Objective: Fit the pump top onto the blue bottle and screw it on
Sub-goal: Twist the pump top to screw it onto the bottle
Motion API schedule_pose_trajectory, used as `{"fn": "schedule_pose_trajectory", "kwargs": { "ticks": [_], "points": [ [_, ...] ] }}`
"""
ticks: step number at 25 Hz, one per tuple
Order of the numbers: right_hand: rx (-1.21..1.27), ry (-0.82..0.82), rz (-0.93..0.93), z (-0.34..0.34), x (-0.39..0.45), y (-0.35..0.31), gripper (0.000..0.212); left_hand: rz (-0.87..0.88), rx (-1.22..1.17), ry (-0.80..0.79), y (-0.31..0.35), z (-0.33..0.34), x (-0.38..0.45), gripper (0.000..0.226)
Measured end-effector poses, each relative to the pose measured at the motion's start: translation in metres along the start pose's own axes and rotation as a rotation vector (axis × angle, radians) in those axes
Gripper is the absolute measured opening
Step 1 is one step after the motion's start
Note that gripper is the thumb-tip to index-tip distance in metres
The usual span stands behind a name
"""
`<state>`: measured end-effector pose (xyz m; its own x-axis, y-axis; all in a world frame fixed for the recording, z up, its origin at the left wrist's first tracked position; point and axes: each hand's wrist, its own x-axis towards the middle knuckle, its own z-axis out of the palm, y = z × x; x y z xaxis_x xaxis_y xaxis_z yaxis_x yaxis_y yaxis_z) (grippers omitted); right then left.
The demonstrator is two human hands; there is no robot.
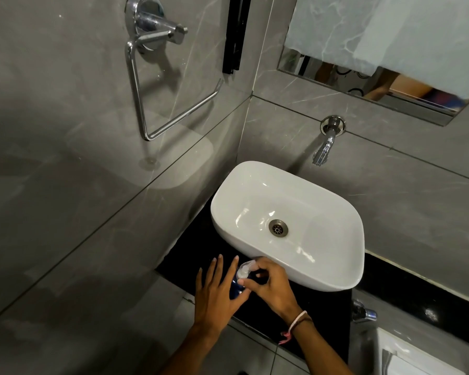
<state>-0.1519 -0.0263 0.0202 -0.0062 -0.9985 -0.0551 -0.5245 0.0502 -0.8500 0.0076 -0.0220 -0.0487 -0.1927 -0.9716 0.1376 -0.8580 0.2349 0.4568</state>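
Observation:
The blue bottle (234, 286) stands on the black counter (322, 307) just in front of the white basin, mostly hidden by my hands. A clear and white pump top (244, 269) sits on its neck. My right hand (271, 284) pinches the pump top's collar with thumb and fingertips. My left hand (218, 290) rests against the bottle's left side with its fingers spread and pointing upward; only the thumb side touches the bottle.
The white basin (255, 250) with a metal drain fills the counter behind the bottle. A wall tap (324, 147) juts out above it. A chrome towel ring (157, 104) hangs on the left wall. Another chrome tap (363, 313) sits at lower right.

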Motion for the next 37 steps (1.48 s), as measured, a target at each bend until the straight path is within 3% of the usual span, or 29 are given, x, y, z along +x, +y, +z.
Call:
{"fn": "schedule_pose_trajectory", "kwargs": {
  "ticks": [4, 8, 12, 15, 19, 22, 24, 27, 30, 32, 37],
  "points": [
    [0.013, -0.045, -0.012, -0.002, 0.001, 0.003, 0.053, 0.06, -0.05, 0.022, -0.003, 0.003, 0.001, 0.083],
    [0.098, -0.024, 0.036, 0.002, 0.004, 0.004, 0.028, 0.112, -0.107, 0.065, -0.005, 0.007, 0.003, 0.083],
    [0.087, -0.061, 0.008, 0.004, 0.002, 0.006, 0.048, 0.118, -0.124, 0.071, -0.006, 0.008, 0.002, 0.084],
    [0.101, -0.016, 0.003, 0.007, 0.004, 0.006, 0.029, 0.127, -0.131, 0.098, -0.005, 0.009, 0.004, 0.081],
    [0.088, -0.003, -0.012, 0.015, 0.002, 0.005, 0.043, 0.136, -0.115, 0.101, -0.009, 0.01, 0.004, 0.079],
    [0.055, -0.043, -0.045, 0.01, 0.004, 0.011, 0.03, 0.124, -0.106, 0.094, -0.007, 0.009, 0.005, 0.077],
    [0.06, 0.019, -0.039, 0.012, 0.006, 0.01, 0.024, 0.124, -0.107, 0.093, -0.007, 0.009, 0.005, 0.076],
    [0.069, 0.106, -0.024, 0.015, 0.002, 0.01, 0.038, 0.134, -0.098, 0.084, -0.009, 0.008, 0.005, 0.074],
    [-0.026, 0.001, -0.08, 0.008, -0.003, 0.016, 0.043, 0.119, -0.072, 0.076, -0.008, 0.008, 0.006, 0.075],
    [-0.095, -0.051, -0.103, 0.004, -0.003, 0.016, 0.035, 0.112, -0.057, 0.071, -0.007, 0.009, 0.006, 0.077],
    [-0.32, -0.022, -0.214, 0.006, -0.003, 0.007, 0.028, 0.138, -0.062, 0.092, -0.01, 0.012, 0.009, 0.077]
  ]
}}
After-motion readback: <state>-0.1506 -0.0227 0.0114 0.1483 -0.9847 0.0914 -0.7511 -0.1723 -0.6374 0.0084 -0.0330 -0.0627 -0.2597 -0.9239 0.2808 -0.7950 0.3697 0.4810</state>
